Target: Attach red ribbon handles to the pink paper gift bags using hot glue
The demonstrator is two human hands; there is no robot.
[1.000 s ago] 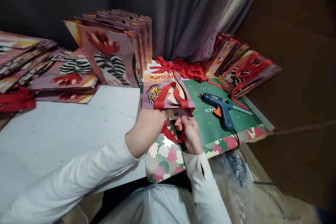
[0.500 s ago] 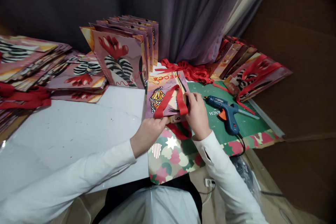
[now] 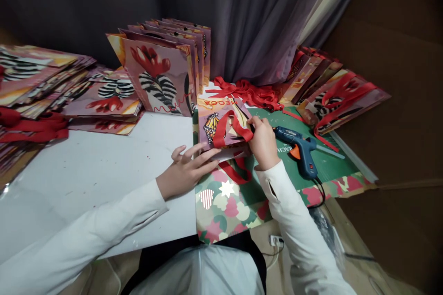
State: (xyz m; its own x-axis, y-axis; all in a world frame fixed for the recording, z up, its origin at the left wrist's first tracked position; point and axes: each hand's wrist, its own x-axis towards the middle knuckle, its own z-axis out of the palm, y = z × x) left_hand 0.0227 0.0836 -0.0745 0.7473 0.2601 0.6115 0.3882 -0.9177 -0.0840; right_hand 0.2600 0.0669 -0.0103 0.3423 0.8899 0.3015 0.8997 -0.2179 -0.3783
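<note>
Left hand [image 3: 183, 170] flat, fingers spread, pressing the near edge of the gift bag [image 3: 221, 124], gripping nothing. Just right of it, red ribbon handle [image 3: 230, 129] lying over the bag face. Right hand [image 3: 263, 143] pinched on that handle's far end. Beyond its knuckles, blue glue gun [image 3: 299, 145] on green mat [image 3: 332, 161].

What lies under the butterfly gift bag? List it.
Under the butterfly gift bag show a green cutting mat and star-patterned wrapping paper; a red ribbon loop pokes out below. The right hand grips the bag's handle; whatever lies directly beneath the bag is covered.
</note>
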